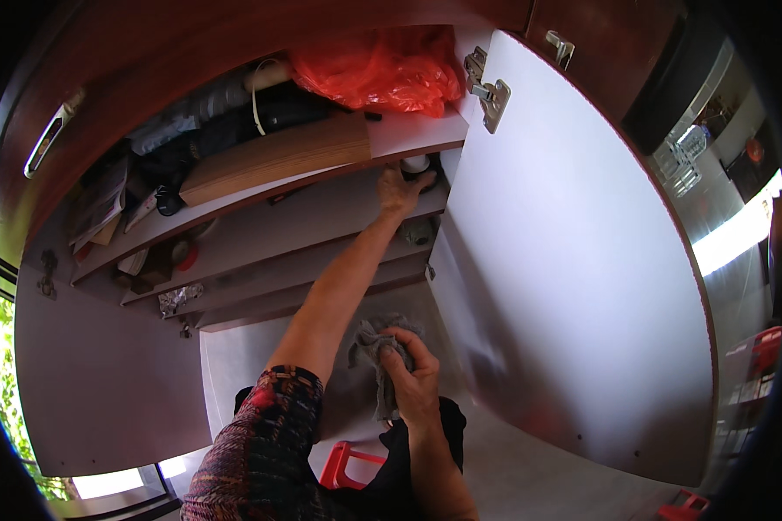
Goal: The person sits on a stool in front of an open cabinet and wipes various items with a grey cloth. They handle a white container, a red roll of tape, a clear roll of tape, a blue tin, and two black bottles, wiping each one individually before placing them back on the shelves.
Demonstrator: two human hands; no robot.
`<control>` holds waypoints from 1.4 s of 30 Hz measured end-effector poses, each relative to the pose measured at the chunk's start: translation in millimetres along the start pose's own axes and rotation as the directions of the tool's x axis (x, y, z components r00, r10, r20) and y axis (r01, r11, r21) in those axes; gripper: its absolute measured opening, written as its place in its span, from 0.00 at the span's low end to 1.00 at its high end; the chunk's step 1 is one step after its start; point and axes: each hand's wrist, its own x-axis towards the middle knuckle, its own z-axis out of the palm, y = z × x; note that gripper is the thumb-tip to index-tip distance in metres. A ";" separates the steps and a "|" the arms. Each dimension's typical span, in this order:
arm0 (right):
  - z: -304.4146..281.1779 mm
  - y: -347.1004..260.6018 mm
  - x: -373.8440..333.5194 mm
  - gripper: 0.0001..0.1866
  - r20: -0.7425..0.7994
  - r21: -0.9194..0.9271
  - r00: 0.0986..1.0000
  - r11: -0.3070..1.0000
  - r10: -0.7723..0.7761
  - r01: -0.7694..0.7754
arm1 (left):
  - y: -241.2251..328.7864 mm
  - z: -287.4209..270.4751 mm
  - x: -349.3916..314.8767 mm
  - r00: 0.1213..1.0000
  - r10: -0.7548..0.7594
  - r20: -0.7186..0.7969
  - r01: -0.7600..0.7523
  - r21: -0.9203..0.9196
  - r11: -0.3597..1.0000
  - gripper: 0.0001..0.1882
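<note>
My left hand reaches into the right end of the cabinet, just under the upper shelf. Its fingers and thumb are around a small container with a white top and a dark part beside it; the fingertips are partly hidden. Lower down, in front of my body, my right hand is closed on a crumpled grey cloth, which hangs below the fingers.
The white cabinet door stands wide to the right, another door to the left. On the upper shelf are a red plastic bag, a long brown box and dark bundles. A red stool is below me.
</note>
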 end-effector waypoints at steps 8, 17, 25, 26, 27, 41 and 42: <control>0.8 -4.7 2.7 0.10 -0.077 -0.010 0.994 0.997 -0.071 0.070 | 6.0 -47.4 -35.0 0.970 0.197 -0.146 -0.208 -0.069 0.976 0.34; 5.8 -24.1 -4.6 0.11 -0.378 -0.158 0.775 0.860 -0.506 0.484 | 27.1 -161.4 -184.0 0.971 -0.042 0.234 0.144 -0.439 0.887 0.27; 52.0 9.3 -12.8 0.12 0.085 -0.528 0.837 0.687 -0.541 0.498 | 22.6 -215.9 -250.1 0.968 -0.016 0.252 0.159 -0.558 0.815 0.31; 54.1 11.7 -11.0 0.11 0.088 -0.525 0.861 0.711 -0.501 0.468 | 23.2 -220.7 -253.9 0.967 -0.027 0.255 0.163 -0.530 0.832 0.31; 56.5 12.0 -8.5 0.11 0.096 -0.500 0.890 0.751 -0.445 0.430 | 22.7 -225.4 -257.4 0.965 -0.039 0.258 0.168 -0.501 0.849 0.30; 83.4 19.7 -2.0 0.09 0.179 -0.463 0.958 0.840 -0.224 0.283 | 12.6 -257.6 -264.2 0.956 -0.156 0.250 0.261 -0.471 0.842 0.31; 81.6 21.6 -5.2 0.09 0.169 -0.475 0.960 0.835 -0.222 0.277 | 16.1 -258.3 -263.8 0.946 -0.189 0.262 0.299 -0.491 0.818 0.31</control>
